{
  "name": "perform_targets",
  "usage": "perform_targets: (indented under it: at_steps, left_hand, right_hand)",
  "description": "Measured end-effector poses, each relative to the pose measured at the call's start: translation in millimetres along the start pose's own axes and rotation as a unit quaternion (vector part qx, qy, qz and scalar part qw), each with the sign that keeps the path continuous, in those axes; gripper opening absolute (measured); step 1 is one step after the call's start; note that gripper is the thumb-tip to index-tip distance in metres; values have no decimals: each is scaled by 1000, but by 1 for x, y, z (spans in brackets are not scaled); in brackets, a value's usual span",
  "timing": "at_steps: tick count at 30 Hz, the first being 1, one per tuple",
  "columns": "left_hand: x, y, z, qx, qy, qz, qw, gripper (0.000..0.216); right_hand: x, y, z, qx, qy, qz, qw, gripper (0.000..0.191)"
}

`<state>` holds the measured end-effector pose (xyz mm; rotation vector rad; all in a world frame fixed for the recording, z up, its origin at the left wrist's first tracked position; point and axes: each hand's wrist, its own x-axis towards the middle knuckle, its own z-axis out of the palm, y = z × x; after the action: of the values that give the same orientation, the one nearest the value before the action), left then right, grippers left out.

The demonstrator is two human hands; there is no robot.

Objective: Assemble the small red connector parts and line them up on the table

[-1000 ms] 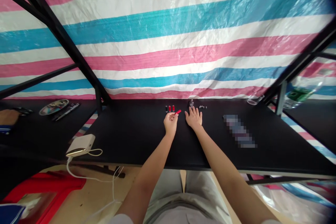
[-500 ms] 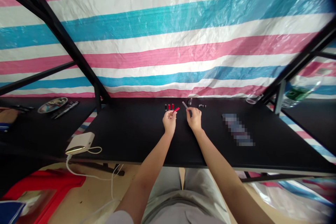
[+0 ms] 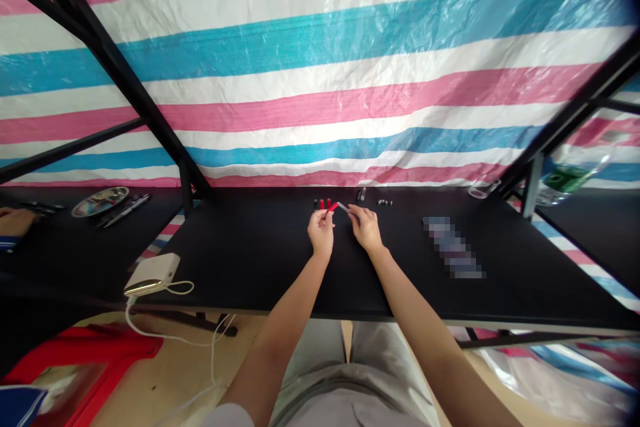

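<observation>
The left hand hides the near end of the red tube. The silvery bits are too small to identify. The left edge crops a co-worker's arm.

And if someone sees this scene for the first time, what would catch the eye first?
Probably the striped sheet in pink, white and blue, filling the view behind the black table. Next, near the table's middle, the left hand holds a red piece close to a clear tube in the right hand. A bright red object stands out at lower left.
</observation>
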<state>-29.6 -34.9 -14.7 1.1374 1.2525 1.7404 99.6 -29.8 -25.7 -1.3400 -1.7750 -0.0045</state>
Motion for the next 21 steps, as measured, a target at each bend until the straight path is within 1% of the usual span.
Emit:
perform_targets:
  at_steps: [4,9,16,19,21]
  left_hand:
    - [-1,2,0,-1,0,1,1000,28]
    - [-2,5,-1,-5,-1,22,1000,29]
    - [-2,8,-2,-9,-18,21,1000,31]
    - [-3,8,-1,-10,-33,22,999,35]
    - [-4,8,-1,-2,-60,29,998,39]
  right_hand:
    - [0,3,1,-13,-6,-7,1000,28]
    - [0,3,0,-32,-14,-14,999,28]
    - [0,-1,-3,-39,-43,8,998,30]
    - [1,-2,-3,-33,-44,2,998,29]
    - [0,-1,-3,-29,-45,1,999,29]
